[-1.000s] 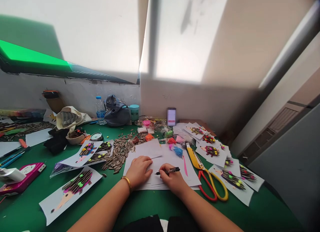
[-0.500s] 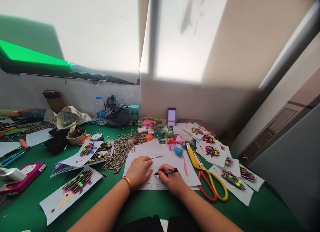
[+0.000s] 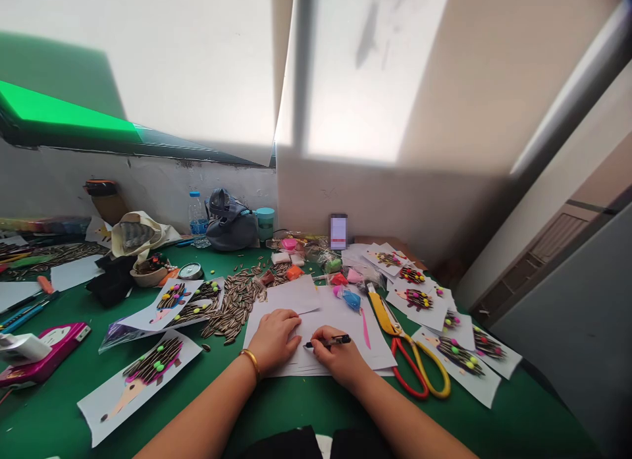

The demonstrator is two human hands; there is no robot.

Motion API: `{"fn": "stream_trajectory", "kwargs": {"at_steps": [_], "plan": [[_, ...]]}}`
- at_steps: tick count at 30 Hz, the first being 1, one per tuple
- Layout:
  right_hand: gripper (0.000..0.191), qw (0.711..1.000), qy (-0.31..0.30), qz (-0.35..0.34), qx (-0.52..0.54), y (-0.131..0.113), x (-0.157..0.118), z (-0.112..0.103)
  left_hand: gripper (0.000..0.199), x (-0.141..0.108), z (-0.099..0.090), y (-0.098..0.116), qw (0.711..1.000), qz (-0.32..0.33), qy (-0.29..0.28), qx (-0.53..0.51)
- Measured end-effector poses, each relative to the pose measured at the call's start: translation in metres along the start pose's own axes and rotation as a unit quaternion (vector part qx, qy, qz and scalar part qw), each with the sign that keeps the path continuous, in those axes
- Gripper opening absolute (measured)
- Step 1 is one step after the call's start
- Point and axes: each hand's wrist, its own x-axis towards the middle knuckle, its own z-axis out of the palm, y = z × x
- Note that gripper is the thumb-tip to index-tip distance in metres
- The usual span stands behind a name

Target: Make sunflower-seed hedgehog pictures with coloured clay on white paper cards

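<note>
White paper sheets [image 3: 378,357] lie stacked in front of me on the green table. My left hand [image 3: 275,339] rests flat on the left part of the top sheet, fingers outstretched. Pinched in my right hand [image 3: 338,358] is a black pen [image 3: 340,340], its tip at the paper close to my left fingertips. Any mark under the tip is too small to make out. A smaller white sheet [image 3: 291,293] lies just beyond my left hand. Near the right side of the stack are a pink strip [image 3: 365,328] and a wrapped blue lump of clay [image 3: 352,301].
Red-and-yellow scissors [image 3: 407,344] and a yellow cutter [image 3: 382,312] lie at the right. Hedgehog pictures [image 3: 459,353] spread beyond them. Sunflower seeds [image 3: 236,306] are heaped at the left, near another hedgehog card [image 3: 141,383]. A phone [image 3: 338,232] stands against the wall.
</note>
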Motion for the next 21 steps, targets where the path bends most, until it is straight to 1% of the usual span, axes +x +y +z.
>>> {"fn": "stream_trajectory", "kwargs": {"at_steps": [21], "plan": [[0.014,1.0,0.009,0.01,-0.009,-0.0051,-0.0013,-0.0022,0.032,-0.0003,0.0012,-0.0014,1.0,0.004,0.001,0.002]]}}
